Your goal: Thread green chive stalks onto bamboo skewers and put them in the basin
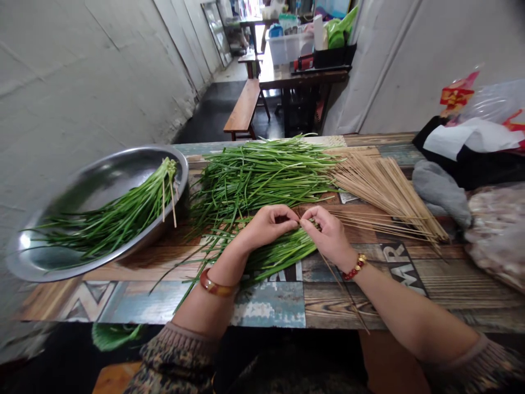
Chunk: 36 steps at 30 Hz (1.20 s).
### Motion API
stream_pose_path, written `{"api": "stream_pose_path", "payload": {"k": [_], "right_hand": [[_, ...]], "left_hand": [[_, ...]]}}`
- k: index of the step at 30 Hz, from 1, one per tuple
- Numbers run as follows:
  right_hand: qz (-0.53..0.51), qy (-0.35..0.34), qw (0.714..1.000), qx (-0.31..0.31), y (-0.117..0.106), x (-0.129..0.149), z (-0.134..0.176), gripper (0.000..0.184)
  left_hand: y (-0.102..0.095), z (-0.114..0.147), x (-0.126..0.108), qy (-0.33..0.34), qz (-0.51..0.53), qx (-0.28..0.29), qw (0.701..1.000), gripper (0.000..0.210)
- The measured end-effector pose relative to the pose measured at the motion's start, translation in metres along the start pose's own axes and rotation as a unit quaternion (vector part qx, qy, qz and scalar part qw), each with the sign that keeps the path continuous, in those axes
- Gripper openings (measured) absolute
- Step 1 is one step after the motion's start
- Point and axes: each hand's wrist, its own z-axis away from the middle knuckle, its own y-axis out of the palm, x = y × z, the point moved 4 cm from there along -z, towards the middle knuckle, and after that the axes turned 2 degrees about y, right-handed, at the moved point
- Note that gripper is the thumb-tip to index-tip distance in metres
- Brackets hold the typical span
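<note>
My left hand (274, 221) and my right hand (328, 232) meet over a small bunch of garlic chives (283, 254), thumbs and forefingers pinched close together. From under my right hand, thin bamboo skewers (344, 290) slant down toward the table's front edge; whether one or two is hard to tell. What lies between my left fingertips is too small to make out. Just beyond my hands is a big heap of garlic chives (262, 172). Right of that heap, many loose bamboo skewers (389, 189) are fanned out.
A steel basin (123, 156) at left holds chives threaded on two skewers (135, 210). Plastic bags (498, 235), a grey cloth-like bundle (441, 189) and a black bag (484, 169) crowd the right side. Behind are a bench (244, 106) and another table (303, 79).
</note>
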Motion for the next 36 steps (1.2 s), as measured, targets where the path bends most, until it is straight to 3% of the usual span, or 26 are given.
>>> {"api": "stream_pose_path", "payload": {"k": [7,11,15,19,23,27,32,36], "right_hand": [[-0.057,0.009,0.998,0.011,0.004,0.0,-0.003,0.016],[-0.055,-0.008,0.998,-0.001,0.006,0.001,-0.004,0.017],[-0.047,-0.029,0.998,-0.015,0.008,0.002,-0.003,0.015],[-0.041,-0.043,0.998,-0.021,0.009,0.005,0.001,0.012],[-0.041,-0.055,0.997,-0.026,0.008,0.01,0.005,0.01],[-0.037,-0.061,0.997,-0.031,0.008,0.013,0.006,0.009],[-0.029,-0.06,0.997,-0.027,0.012,0.011,0.005,0.008],[-0.03,-0.072,0.997,-0.028,0.012,0.011,0.005,0.01]], "left_hand": [[-0.034,-0.001,0.016,-0.031,-0.012,-0.211,0.977,0.024],[-0.048,-0.001,0.019,-0.028,-0.048,-0.249,0.967,0.026],[-0.049,-0.011,-0.003,0.032,-0.203,-0.207,0.957,0.022],[-0.032,-0.036,-0.021,0.065,-0.317,-0.127,0.938,0.015],[-0.011,-0.067,-0.018,0.092,-0.345,-0.033,0.934,0.015],[-0.002,-0.083,-0.007,0.106,-0.436,0.029,0.893,0.015],[0.005,-0.084,-0.005,0.136,-0.458,0.039,0.877,0.006],[0.001,-0.081,-0.005,0.145,-0.424,0.015,0.894,0.007]]}}
